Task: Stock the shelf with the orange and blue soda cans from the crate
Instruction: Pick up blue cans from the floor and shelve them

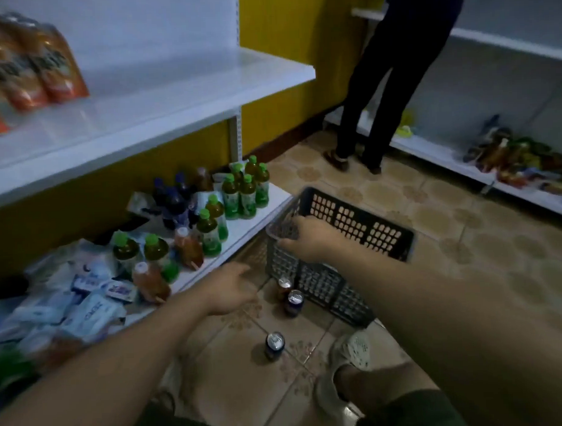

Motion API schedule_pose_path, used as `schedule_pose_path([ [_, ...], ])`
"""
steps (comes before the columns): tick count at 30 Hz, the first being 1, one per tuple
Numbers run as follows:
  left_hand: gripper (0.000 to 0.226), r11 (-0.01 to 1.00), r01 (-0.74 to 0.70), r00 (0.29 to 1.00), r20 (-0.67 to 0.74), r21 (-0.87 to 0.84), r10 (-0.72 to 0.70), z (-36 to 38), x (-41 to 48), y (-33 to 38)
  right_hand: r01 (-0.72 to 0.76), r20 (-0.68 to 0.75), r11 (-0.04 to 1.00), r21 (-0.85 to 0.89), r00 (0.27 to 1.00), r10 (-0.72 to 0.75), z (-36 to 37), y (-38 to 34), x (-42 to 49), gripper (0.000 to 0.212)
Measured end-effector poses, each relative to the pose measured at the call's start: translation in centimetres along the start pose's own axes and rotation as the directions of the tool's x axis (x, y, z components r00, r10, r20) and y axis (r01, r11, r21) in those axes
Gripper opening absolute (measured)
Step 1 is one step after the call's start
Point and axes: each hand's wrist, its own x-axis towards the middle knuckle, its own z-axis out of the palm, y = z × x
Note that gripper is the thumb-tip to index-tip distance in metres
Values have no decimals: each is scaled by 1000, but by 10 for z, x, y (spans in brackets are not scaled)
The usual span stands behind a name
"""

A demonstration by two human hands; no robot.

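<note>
Right hand grips the rim of the tilted crate; left hand, loosely open, holds nothing. Orange can and blue can stand on the floor just right of the left hand; another blue can below it.

Bare forearms, dark shorts, pale perforated clog

From here none of the print can be read. The orange packs on the upper shelf carry large dark lettering, but it is blurred. The white and blue packets on the bottom shelf show blue wording too soft to make out.
</note>
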Motion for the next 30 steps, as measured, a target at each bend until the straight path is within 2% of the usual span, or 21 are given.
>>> schedule_pose_path([
  [3,70,991,48,984,176,-128,-24,51,42,-20,-90,110,996,19,990,88,49,50,17,70],
  [6,99,995,30,971,240,-91,-8,95,81,-47,-156,228,987,49,963,140,111,84,43,66],
  [7,101,995,50,964,266,-82,-26,108,95,-56,-168,263,983,66,954,145,132,92,52,60],
  [8,98,994,84,954,294,-74,-59,125,112,-72,-183,299,980,82,942,151,154,99,62,57],
  [12,72,971,216,889,433,-104,-152,189,172,-134,-212,464,975,67,872,158,233,112,98,73],
  [14,63,969,216,883,447,-121,-141,202,187,-142,-207,517,976,69,844,142,271,115,115,73],
  [17,66,947,263,890,426,-183,-165,226,208,-160,-211,575,972,105,810,114,328,118,132,67],
  [21,75,902,405,816,504,-150,-283,259,228,-183,-160,645,985,66,760,80,389,117,145,91],
  [23,83,907,413,799,510,-82,-318,270,232,-190,-142,633,990,28,769,92,407,118,151,87],
  [25,89,909,411,795,513,-63,-324,276,232,-198,-111,566,993,27,821,76,413,117,155,75],
  [30,81,922,370,839,470,-119,-276,255,219,-195,-195,422,957,217,902,88,373,103,146,74],
])
